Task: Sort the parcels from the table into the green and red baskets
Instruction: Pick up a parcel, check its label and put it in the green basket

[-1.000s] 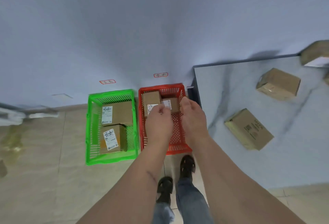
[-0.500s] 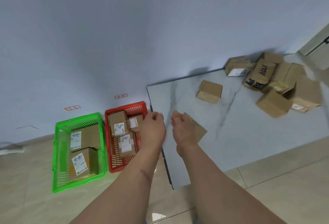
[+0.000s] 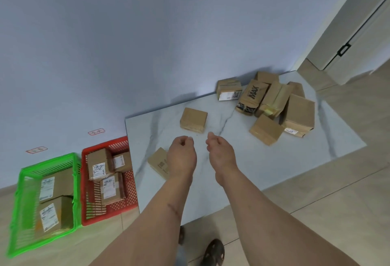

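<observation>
While both hands, left (image 3: pixel 182 156) and right (image 3: pixel 220 151), hover loosely curled and empty over the worktop (image 3: pixel 242 160), two parcels lie in the green basket (image 3: pixel 45 202), three in the red basket (image 3: pixel 107 179); bare marble separates the nearest parcel (image 3: pixel 193 119) from the heap (image 3: pixel 272 105).

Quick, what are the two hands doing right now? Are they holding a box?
Left hand: empty, fingers loosely curled, over the table.
Right hand: empty too, fingers loosely curled, holding no box.
</observation>
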